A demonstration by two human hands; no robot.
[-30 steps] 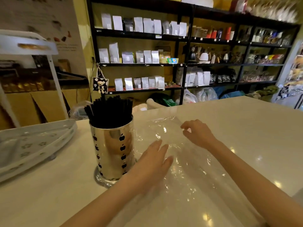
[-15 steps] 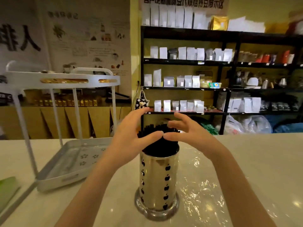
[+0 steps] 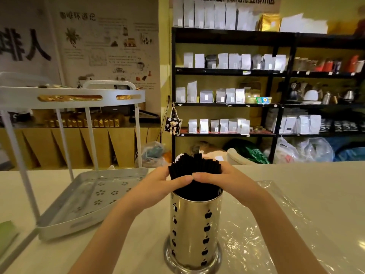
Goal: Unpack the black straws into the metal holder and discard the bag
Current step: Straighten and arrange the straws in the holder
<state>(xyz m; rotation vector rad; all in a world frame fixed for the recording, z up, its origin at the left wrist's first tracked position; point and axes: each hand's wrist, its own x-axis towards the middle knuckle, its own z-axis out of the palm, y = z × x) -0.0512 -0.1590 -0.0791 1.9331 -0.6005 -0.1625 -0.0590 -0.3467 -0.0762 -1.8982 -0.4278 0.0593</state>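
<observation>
A shiny metal holder [image 3: 194, 230] with apple-shaped cut-outs stands upright on the pale counter, straight in front of me. A thick bunch of black straws [image 3: 194, 167] sticks out of its top. My left hand [image 3: 158, 184] wraps the bunch from the left and my right hand [image 3: 223, 182] from the right; the two thumbs meet at the front, just above the holder's rim. The empty clear plastic bag [image 3: 276, 230] lies flat and crinkled on the counter to the right of the holder, with no hand on it.
A white two-tier rack [image 3: 85, 198] with a perforated lower tray stands on the counter to the left. A green item [image 3: 6, 234] lies at the far left edge. Black shelving [image 3: 276, 72] with pouches and kettles fills the wall beyond the counter.
A second ago both hands lay on the flat bag to the right of the holder. They have since risen to the straws and closed around the bunch, tightening over the last half second.
</observation>
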